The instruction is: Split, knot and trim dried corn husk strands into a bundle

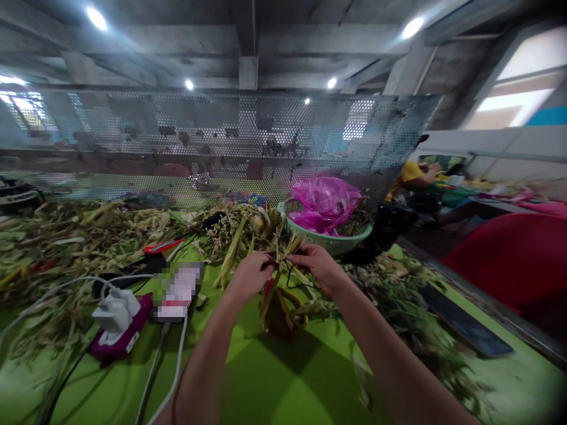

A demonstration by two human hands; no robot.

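Note:
Both of my hands are raised over the green table, meeting at a bundle of dried, straw-coloured plant strips (283, 247). My left hand (250, 276) pinches the bundle from the left, fingers curled inward. From the other side, my right hand (319, 267) grips it between thumb and fingers. Below the hands hangs a looped, yellow-brown piece (283, 310) with a little red on it; its exact kind is unclear. A thin dark cord (296, 283) curves beside my right fingers. Dried plant stuff (233, 233) is heaped just behind my left hand.
A pale green basket (330, 239) holds a pink plastic bag (328, 200). Dry leaves (80, 236) cover the left; greener stems (411, 319) lie right. A purple power strip (119, 336) with white plugs and a phone (179, 292) sit left. A perforated screen (221, 130) stands behind; a person in yellow (411, 172) sits right.

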